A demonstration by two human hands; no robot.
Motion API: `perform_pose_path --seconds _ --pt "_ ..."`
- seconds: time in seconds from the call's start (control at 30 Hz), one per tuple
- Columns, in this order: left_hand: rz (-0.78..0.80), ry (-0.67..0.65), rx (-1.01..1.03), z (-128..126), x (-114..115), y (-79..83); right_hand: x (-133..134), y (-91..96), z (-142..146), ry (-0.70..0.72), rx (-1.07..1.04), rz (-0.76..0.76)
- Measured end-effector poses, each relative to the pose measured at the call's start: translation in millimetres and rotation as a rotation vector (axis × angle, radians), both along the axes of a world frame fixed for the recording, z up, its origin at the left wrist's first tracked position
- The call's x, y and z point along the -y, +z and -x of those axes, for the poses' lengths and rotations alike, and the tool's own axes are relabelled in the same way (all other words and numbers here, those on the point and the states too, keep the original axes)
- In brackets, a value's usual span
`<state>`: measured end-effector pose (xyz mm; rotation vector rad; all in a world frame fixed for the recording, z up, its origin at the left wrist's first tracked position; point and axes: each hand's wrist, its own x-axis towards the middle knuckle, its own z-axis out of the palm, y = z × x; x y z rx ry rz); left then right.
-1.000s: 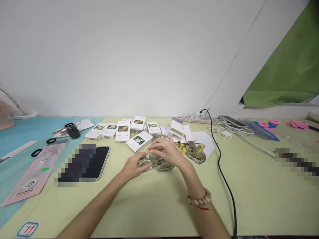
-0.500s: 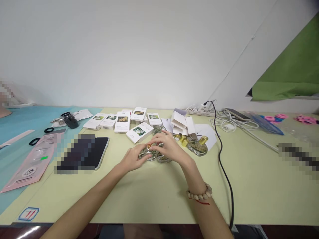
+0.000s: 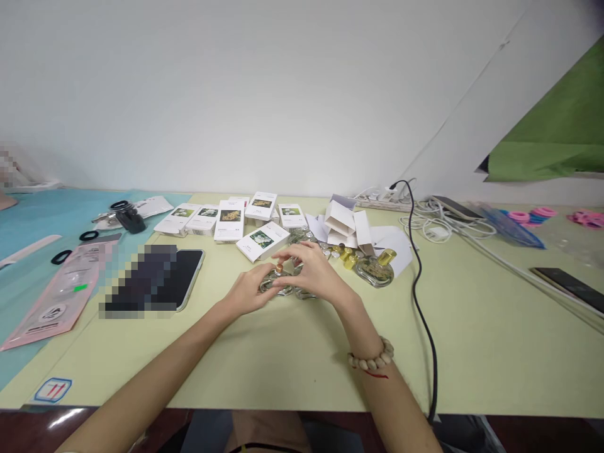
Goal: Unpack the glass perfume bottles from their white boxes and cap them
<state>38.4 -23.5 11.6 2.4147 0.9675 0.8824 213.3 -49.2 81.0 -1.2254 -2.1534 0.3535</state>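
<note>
A flat glass perfume bottle [image 3: 278, 290] with a copper-coloured nozzle stands between my hands at the middle of the table. My left hand [image 3: 248, 291] is curled round its left side, thumb in front. From the right, my right hand [image 3: 315, 272] arches over it, the thumb against its front and the fingers behind the nozzle. More glass bottles sit partly hidden under and behind my right hand. To the right lies another perfume bottle [image 3: 375, 272] with a gold cap, and loose gold caps [image 3: 348, 259] are beside it.
White flower-printed boxes [image 3: 229, 221] lie behind my hands, and opened cartons [image 3: 340, 223] stand right of them. A phone [image 3: 189, 277] is at left. A black cable [image 3: 419, 302] crosses the table at right, near white cables [image 3: 436, 231] and another phone [image 3: 569, 286].
The camera view has shifted slightly. My right fingers have spread a little and uncovered more of the nozzle. My left hand stays round the perfume bottle.
</note>
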Motion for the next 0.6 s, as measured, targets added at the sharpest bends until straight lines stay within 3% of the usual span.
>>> perform_pose_path --seconds 0.2,0.6 --pt "0.012 0.017 0.001 -0.6 2.0 2.4 5.8 9.9 -3.9 0.124 -0.112 0.080" --pt "-0.011 0.015 -0.008 -0.7 0.9 1.9 3.2 7.8 -2.0 0.107 -0.178 0.092"
